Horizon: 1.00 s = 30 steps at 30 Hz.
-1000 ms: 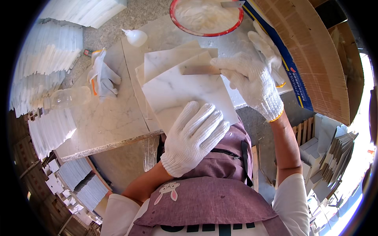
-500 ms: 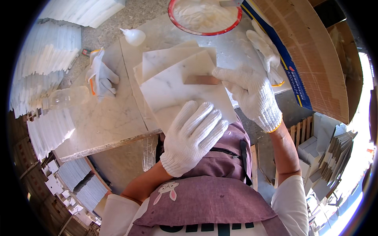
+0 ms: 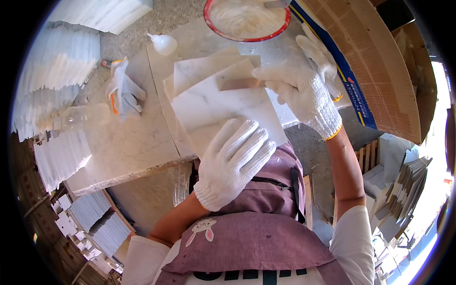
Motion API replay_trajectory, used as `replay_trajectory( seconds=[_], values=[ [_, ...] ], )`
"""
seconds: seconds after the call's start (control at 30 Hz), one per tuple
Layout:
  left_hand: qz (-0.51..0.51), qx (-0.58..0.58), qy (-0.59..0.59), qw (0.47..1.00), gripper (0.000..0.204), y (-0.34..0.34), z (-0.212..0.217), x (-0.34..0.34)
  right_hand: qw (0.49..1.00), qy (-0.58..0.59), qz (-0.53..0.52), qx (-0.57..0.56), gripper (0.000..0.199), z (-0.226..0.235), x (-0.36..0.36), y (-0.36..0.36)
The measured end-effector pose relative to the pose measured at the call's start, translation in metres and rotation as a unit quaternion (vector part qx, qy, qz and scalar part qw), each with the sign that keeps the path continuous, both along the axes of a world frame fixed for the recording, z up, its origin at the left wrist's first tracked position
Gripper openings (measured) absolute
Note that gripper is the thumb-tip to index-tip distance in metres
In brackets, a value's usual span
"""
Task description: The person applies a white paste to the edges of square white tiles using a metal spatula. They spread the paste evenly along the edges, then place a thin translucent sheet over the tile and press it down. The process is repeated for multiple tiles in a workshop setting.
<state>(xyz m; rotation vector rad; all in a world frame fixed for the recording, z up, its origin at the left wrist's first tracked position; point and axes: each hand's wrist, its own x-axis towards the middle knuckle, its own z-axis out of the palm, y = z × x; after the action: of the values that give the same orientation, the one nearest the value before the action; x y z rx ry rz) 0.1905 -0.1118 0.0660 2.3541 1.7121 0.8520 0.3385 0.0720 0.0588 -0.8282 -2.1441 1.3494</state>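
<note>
A white marble tile (image 3: 209, 107) with grey veining lies askew on top of several similar tiles (image 3: 194, 72) at the table's front edge. My left hand (image 3: 235, 161), in a white knit glove, rests on the tile's near edge with its fingers stretched out. A flat metal scraper blade (image 3: 240, 84) lies against the tile's upper right part. My gloved right hand (image 3: 304, 97) grips it from the right, index finger extended toward the blade; the scraper's handle is hidden in the fingers.
A red-rimmed bowl of creamy white paste (image 3: 247, 21) stands at the back. A white squeeze bottle (image 3: 164, 44) and a used glove (image 3: 124, 90) lie left; another glove (image 3: 318, 54) lies right by a cardboard box (image 3: 375, 61). Stacked slabs (image 3: 57, 57) line the far left.
My right hand and the scraper have shifted slightly up and left across the tile. My left hand stays nearly in place on the near edge.
</note>
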Motion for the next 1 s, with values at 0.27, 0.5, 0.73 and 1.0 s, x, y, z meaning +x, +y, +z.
replay_trajectory(
  seconds=[0.27, 0.5, 0.73, 1.0],
  values=[
    [0.012, -0.001, 0.007, 1.000, 0.043, 0.000, 0.003, 0.002, 0.999, -0.035, 0.021, -0.032, 0.022, 0.005, 0.004, -0.003],
    [0.011, -0.007, -0.003, 1.000, 0.039, 0.001, 0.004, 0.002, 0.999, -0.013, 0.021, -0.031, 0.023, 0.002, 0.003, -0.006],
    [0.012, 0.000, 0.001, 1.000, 0.038, 0.000, 0.003, 0.002, 1.000, 0.002, 0.017, 0.020, 0.022, 0.001, -0.004, -0.001],
    [0.015, -0.002, -0.011, 1.000, 0.041, 0.001, 0.005, 0.002, 0.990, -0.030, -0.001, -0.139, 0.029, 0.010, 0.035, -0.026]
  ],
)
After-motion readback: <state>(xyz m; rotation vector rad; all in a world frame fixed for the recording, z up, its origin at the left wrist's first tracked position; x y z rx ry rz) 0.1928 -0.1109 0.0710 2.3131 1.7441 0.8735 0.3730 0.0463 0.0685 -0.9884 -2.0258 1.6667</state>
